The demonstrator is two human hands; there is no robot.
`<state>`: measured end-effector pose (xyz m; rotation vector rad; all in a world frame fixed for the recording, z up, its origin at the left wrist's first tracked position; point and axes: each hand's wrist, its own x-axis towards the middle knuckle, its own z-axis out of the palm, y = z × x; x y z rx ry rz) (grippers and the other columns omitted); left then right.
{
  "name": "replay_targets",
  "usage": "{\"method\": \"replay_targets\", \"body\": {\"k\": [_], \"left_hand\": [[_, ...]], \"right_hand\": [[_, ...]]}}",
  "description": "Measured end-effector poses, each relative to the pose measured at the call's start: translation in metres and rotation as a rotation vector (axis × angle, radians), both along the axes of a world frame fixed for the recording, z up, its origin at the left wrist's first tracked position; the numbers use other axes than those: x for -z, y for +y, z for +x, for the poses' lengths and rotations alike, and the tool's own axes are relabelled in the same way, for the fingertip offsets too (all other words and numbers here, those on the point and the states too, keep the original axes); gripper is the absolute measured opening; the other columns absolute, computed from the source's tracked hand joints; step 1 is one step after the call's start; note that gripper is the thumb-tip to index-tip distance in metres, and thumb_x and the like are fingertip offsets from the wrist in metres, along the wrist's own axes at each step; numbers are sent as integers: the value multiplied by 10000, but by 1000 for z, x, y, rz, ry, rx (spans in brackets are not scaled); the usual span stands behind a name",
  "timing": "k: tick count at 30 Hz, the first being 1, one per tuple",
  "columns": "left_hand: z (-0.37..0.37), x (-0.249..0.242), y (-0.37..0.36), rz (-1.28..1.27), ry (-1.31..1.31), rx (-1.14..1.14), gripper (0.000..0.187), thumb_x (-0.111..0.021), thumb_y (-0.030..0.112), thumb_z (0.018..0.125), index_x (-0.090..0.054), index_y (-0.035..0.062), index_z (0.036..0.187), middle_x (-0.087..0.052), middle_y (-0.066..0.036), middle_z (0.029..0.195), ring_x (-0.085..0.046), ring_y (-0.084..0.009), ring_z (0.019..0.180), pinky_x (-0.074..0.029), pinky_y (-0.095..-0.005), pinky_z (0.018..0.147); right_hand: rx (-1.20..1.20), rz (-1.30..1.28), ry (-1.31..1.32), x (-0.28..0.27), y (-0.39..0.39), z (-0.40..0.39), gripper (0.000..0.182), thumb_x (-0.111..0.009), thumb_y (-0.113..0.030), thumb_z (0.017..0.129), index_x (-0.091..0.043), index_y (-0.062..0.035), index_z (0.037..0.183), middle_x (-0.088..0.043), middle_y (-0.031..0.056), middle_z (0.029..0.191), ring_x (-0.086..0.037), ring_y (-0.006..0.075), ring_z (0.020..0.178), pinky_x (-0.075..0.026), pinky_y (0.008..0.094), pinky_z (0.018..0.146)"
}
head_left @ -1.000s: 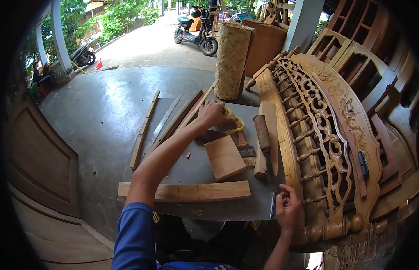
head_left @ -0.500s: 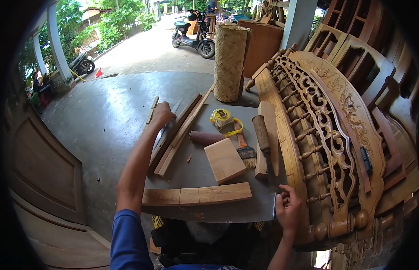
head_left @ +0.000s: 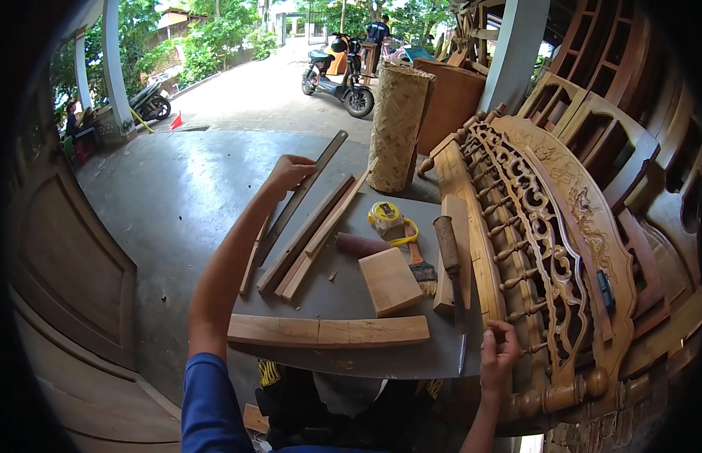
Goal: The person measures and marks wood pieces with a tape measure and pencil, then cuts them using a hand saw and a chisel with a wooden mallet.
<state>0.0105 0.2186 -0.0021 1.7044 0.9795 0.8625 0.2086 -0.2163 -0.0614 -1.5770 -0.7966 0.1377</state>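
Head view: left hand [head_left: 292,172] grips long, flat strip [head_left: 299,200]; right hand [head_left: 500,352] loose, curled near rough-handled tool [head_left: 447,243].

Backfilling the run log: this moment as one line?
left hand: gripping long flat strip | right hand: loosely curled beside table | tape measure: on table

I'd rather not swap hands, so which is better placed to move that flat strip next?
Probably the left hand: it grips the flat strip, while the right hand, seemingly empty, is farther away, near the wooden-handled tool.
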Motion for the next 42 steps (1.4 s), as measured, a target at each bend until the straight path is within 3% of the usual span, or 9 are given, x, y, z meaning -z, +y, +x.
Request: {"method": "replay_targets", "body": {"k": [5, 7, 11, 20, 29, 35, 38, 41, 42], "left_hand": [[-1, -68, -77, 217, 109, 273, 317, -627, 211, 770, -614, 0, 1007, -623, -76, 851, -554, -119, 723, -447, -267, 622], [1, -81, -110, 286, 156, 380, 277, -621, 181, 774, -625, 2, 986, -627, -73, 838, -554, -113, 725, -449, -264, 637], [2, -101, -165, 341, 239, 549, 199, -607, 109, 772, -644, 1, 935, -632, -77, 812, -554, -106, 717, -444, -253, 676], [5, -92, -183, 425, 196, 733, 180, -604, 82, 769, -642, 1, 925, -610, -86, 772, -557, -127, 701, -440, -263, 642], [15, -92, -197, 369, 202, 797, 227, -599, 97, 767, -624, -10, 966, -645, -82, 779, -558, -78, 665, -445, -238, 616], [18, -97, -197, 322, 237, 832, 221, -602, 109, 780, -617, -22, 958, -629, -70, 798, -560, -79, 689, -469, -232, 627], [16, -107, -207, 99, 104, 690, 223, -593, 102, 800, -587, -24, 984, -602, -53, 813, -556, -72, 667, -482, -218, 559], [22, -104, -203, -34, -73, 626, 258, -574, 124, 825, -532, -34, 1024, -589, -67, 851, -575, -93, 720, -522, -236, 592], [25, -99, -202, -53, -158, 623, 265, -560, 142, 837, -524, -36, 1030, -585, -71, 858, -578, -101, 740, -525, -244, 617]], "right_hand": [[-48, -73, -591, -75, 27, -30, 233, -533, -23, 730, -562, -38, 961, -511, 82, 870, -504, 162, 724, -417, 249, 614], [-61, -9, -899, -99, 51, -38, 329, -564, -46, 701, -550, -62, 1029, -493, 115, 969, -496, 230, 894, -413, 318, 735], [5, -116, -1339, -140, 89, -48, 450, -623, -150, 721, -490, -97, 1148, -475, 111, 1070, -404, 232, 1126, -274, 408, 946], [-110, -311, -1407, -139, 98, -41, 339, -619, -243, 739, -565, -56, 1018, -528, 51, 829, -526, 189, 829, -381, 341, 790], [-95, -267, -1419, -131, 88, -30, 339, -633, -244, 725, -572, -67, 1008, -535, 51, 850, -529, 206, 852, -389, 339, 786], [-7, -193, -1492, -133, 82, -28, 522, -630, -242, 747, -448, -61, 1202, -490, 129, 1086, -486, 254, 1025, -351, 346, 889], [1, 206, -951, -112, 87, -30, 596, -593, -325, 798, -372, -24, 1262, -423, 144, 1187, -441, 208, 1097, -334, 361, 934], [-644, 153, 112, -71, 73, -59, 684, -556, -400, 817, -293, 17, 1291, -400, 164, 1204, -454, 196, 1078, -376, 341, 889], [-795, 21, 217, -60, 66, -65, 589, -510, -323, 856, -295, 36, 1271, -466, 158, 1118, -494, 225, 1033, -399, 346, 871]]}}
